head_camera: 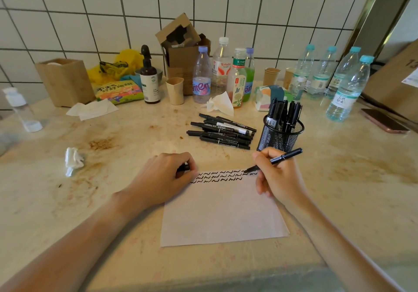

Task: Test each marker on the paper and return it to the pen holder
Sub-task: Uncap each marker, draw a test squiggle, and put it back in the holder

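A white sheet of paper (pixel 221 212) lies on the counter before me, with two rows of black squiggles along its far edge. My right hand (pixel 278 178) grips an uncapped black marker (pixel 280 157), its tip touching the paper's far right corner. My left hand (pixel 165 178) rests on the paper's far left corner and holds a black marker cap (pixel 184 167) in its curled fingers. A pile of several black markers (pixel 222 131) lies beyond the paper. To its right stands a black mesh pen holder (pixel 279 136) with several markers in it.
Crumpled tissue (pixel 73 160) lies at the left. Along the tiled wall stand bottles (pixel 201 76), paper cups (pixel 175 90), a cardboard box (pixel 181 42), a wooden box (pixel 65 81) and a snack bag. Water bottles (pixel 346 90) and a phone (pixel 384 120) are at the right.
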